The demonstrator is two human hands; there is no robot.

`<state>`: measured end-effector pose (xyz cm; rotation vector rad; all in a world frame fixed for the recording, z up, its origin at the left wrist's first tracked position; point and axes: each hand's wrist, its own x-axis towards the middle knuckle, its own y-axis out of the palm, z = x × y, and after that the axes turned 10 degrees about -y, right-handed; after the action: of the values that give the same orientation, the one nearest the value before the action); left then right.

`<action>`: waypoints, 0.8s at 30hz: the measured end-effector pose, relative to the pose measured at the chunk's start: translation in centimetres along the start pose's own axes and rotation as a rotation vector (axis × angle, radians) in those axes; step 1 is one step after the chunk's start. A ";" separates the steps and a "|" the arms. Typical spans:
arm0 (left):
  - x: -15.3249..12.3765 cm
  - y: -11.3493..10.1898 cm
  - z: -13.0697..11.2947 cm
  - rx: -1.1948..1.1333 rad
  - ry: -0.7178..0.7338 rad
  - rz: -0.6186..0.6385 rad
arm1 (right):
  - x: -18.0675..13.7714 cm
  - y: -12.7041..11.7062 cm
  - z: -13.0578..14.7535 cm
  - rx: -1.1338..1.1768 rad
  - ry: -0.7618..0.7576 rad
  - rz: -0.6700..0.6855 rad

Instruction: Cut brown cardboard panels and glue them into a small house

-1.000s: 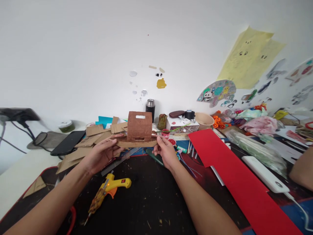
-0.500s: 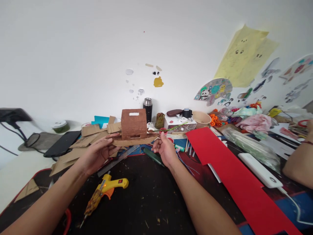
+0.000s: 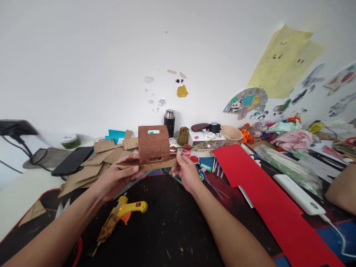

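A small brown cardboard house (image 3: 153, 144) stands on a flat cardboard base (image 3: 155, 165), lifted above the dark desk mat (image 3: 167, 230). My left hand (image 3: 116, 178) grips the base's left end from underneath, thumb on top. My right hand (image 3: 185, 171) pinches the base's right end. The house has a small pale opening near its top and a slot low on its front.
A yellow glue gun (image 3: 122, 213) lies on the mat below my left hand. Cardboard scraps (image 3: 91, 168) and a black phone (image 3: 72, 160) lie at left. A long red paper sheet (image 3: 267, 200), a white power bank (image 3: 299, 194) and another person's arm (image 3: 342, 189) are at right.
The house on its base has turned slightly, its left end swinging nearer to me, while both hands keep their grip. The view has shifted a little.
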<state>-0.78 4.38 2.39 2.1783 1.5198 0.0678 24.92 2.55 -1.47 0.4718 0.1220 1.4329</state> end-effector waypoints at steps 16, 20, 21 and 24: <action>0.0 -0.9 -0.9 0.151 0.120 -0.048 | -1.3 0.6 1.4 -0.313 -0.332 -0.106; -0.1 -0.8 -0.7 0.197 0.102 -0.039 | -1.6 0.7 1.1 -0.443 -0.314 0.020; -0.1 -0.7 -0.6 0.201 0.099 -0.038 | -1.7 0.7 0.9 -0.479 -0.310 0.053; 0.0 -0.7 -0.4 0.203 0.094 -0.038 | -1.8 0.8 0.6 -0.550 -0.320 0.096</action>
<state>-1.55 4.70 2.50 2.3312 1.6841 0.0031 24.12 0.68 -0.99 0.2456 -0.5467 1.3947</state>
